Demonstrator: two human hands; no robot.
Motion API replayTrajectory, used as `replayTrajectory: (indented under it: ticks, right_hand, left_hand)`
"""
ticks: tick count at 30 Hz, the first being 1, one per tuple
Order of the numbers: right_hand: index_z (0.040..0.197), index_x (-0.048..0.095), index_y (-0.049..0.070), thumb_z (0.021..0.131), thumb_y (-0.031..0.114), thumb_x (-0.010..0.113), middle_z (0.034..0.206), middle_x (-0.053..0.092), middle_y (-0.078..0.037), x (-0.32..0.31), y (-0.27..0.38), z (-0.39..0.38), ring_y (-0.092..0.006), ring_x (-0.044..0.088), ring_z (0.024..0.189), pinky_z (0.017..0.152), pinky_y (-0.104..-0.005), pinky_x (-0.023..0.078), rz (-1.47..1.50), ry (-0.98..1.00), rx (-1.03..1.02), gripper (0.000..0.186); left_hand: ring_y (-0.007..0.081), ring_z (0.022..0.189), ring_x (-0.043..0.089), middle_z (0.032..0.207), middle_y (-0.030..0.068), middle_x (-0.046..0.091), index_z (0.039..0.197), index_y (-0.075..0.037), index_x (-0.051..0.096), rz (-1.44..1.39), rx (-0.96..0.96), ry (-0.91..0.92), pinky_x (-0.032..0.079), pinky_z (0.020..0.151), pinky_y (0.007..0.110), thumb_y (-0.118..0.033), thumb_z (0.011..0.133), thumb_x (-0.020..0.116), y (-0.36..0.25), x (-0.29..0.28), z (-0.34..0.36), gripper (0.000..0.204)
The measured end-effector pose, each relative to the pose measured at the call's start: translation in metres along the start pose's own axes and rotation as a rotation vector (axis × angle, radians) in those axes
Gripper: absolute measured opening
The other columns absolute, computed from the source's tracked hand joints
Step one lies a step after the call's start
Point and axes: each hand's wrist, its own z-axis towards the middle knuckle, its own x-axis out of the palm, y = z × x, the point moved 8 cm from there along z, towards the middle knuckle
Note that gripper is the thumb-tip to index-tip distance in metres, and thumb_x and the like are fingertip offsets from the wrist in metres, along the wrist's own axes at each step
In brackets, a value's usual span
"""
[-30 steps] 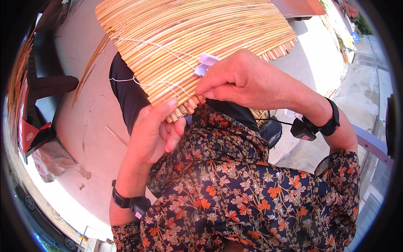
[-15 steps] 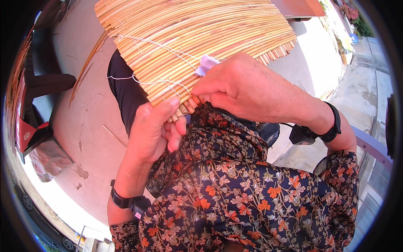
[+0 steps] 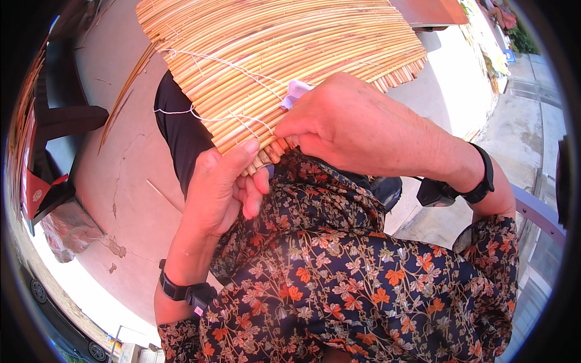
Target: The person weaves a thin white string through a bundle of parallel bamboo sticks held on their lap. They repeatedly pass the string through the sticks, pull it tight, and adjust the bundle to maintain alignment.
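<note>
A mat of straight straw-coloured reeds [image 3: 278, 42] lies over my lap, crossed by loose white threads [image 3: 229, 66]. A folded piece of pale lilac material [image 3: 296, 89] sits on it, partly behind my right hand. My left hand [image 3: 218, 187] grips the mat's near corner, thumb on top and fingers curled below the cut reed ends [image 3: 260, 160]. My right hand [image 3: 339, 124] is closed in a pinch at the near edge, just right of my left thumb; what its fingertips hold is hidden.
Dark furniture with a red panel [image 3: 45, 193] and a rough stone [image 3: 72, 236] stand at left, near loose long strips [image 3: 124, 103]. A dark car [image 3: 60, 314] is at lower left, a lilac rail [image 3: 535, 212] at right. Another person [image 3: 499, 15] is far off at top right.
Over the last second my right hand has shifted slightly left and turned a little at the mat's edge. My left hand keeps its grip, and the mat is almost unmoved.
</note>
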Motion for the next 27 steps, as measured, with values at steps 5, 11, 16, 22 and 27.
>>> replayTrajectory:
  ticks: [5,11,16,22,27]
  right_hand:
    - [0.086,0.068,0.001,0.085,0.006,0.066,0.073,0.064,-0.021,0.003,0.004,0.006,-0.0421,0.065,0.076,0.067,-0.0478,0.051,-0.054,0.117,-0.02,0.006]
    - [0.072,0.063,-0.005,0.08,0.006,0.066,0.067,0.062,-0.022,0.002,0.019,0.015,-0.0402,0.067,0.07,0.065,-0.0471,0.052,-0.082,0.062,-0.16,0.013]
    - [0.074,0.061,-0.002,0.08,0.007,0.067,0.065,0.06,-0.022,-0.017,0.043,0.008,-0.0416,0.065,0.069,0.062,-0.0486,0.051,-0.122,-0.33,-0.45,0.013]
    - [0.074,0.071,-0.002,0.073,0.013,0.073,0.074,0.068,-0.021,-0.004,0.021,0.019,-0.0395,0.071,0.078,0.069,-0.0459,0.057,-0.301,-0.042,-0.203,0.015]
    - [0.077,0.065,0.003,0.089,0.015,0.062,0.068,0.062,-0.021,-0.01,0.017,0.026,-0.0414,0.066,0.072,0.066,-0.0507,0.052,-0.288,-0.082,-0.182,0.017]
  left_hand:
    - [0.0132,0.039,0.055,0.067,0.0102,0.065,0.105,0.006,0.064,-0.013,-0.003,-0.014,0.041,0.034,0.022,-0.027,0.102,0.059,0.003,0.0,0.001,0.034]
    - [0.0142,0.039,0.056,0.065,0.0109,0.064,0.103,0.006,0.064,0.031,-0.015,-0.021,0.042,0.034,0.023,-0.029,0.101,0.059,0.005,-0.003,0.0,0.035]
    - [0.0155,0.039,0.056,0.063,0.0106,0.064,0.1,0.007,0.065,0.036,0.005,-0.026,0.043,0.034,0.024,-0.03,0.101,0.06,0.001,-0.01,0.001,0.037]
    - [0.0159,0.055,0.065,0.074,0.0096,0.067,0.108,0.002,0.066,0.651,0.356,-0.113,0.052,0.049,0.026,-0.03,0.087,0.081,-0.032,-0.037,-0.023,0.042]
    - [0.0239,0.1,0.068,0.096,0.0073,0.069,0.118,-0.011,0.067,1.44,1.369,-0.495,0.054,0.09,0.04,-0.015,0.061,0.093,-0.065,-0.003,-0.049,0.062]
